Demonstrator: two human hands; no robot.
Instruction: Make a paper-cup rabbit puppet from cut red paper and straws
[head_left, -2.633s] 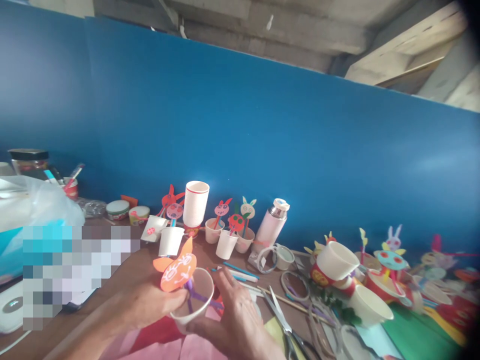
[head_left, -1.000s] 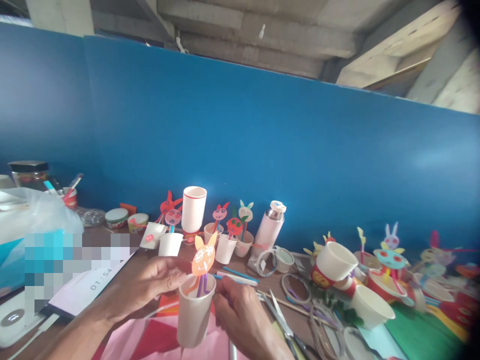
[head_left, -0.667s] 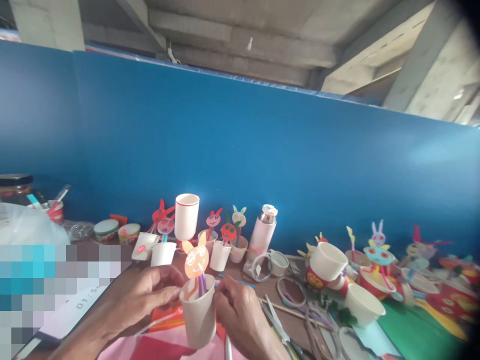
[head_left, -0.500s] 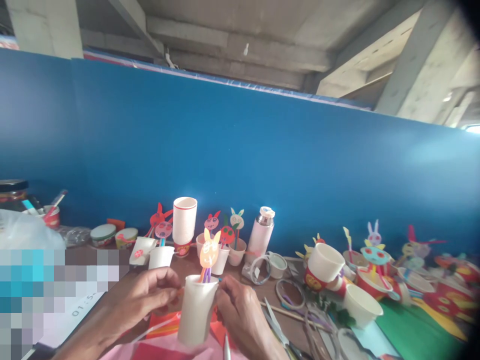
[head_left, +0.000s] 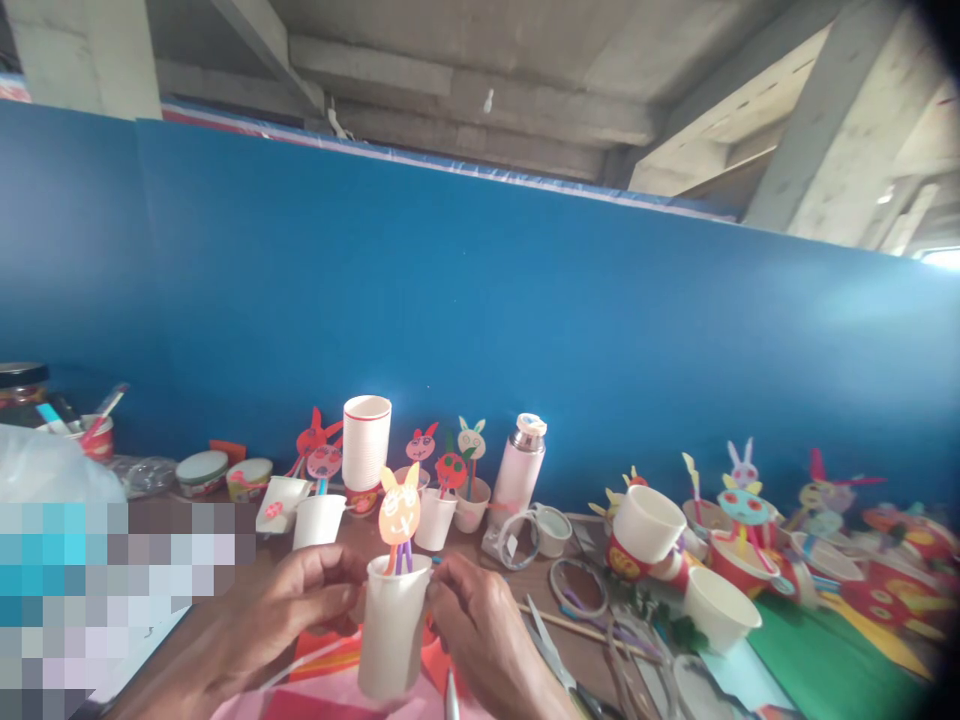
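Observation:
A white paper cup [head_left: 390, 640] stands between my hands, its rim tilted a little toward me. From its mouth rises an orange paper rabbit head [head_left: 399, 515] with a drawn face, on orange and purple stems. My left hand [head_left: 315, 595] is closed against the cup's left side, its fingertips partly hidden behind it. On the opposite side, my right hand [head_left: 476, 605] pinches near the rim with bent fingers. Whether either hand also holds something small is hidden. Under the cup lie pink and red paper sheets [head_left: 330, 700].
Scissors [head_left: 551, 650] and a white pen [head_left: 452, 695] lie by my right hand. Behind stand a cup stack [head_left: 367, 445], a thermos [head_left: 519, 470] and several cups with paper animals. A tape roll [head_left: 579, 588], green paper [head_left: 817, 660] and a white bowl [head_left: 721, 610] are at right.
The rabbit head has shifted left and slightly down over the cup, and its stems lean less. The cup's rim has moved slightly down. Both hands keep nearly the same places.

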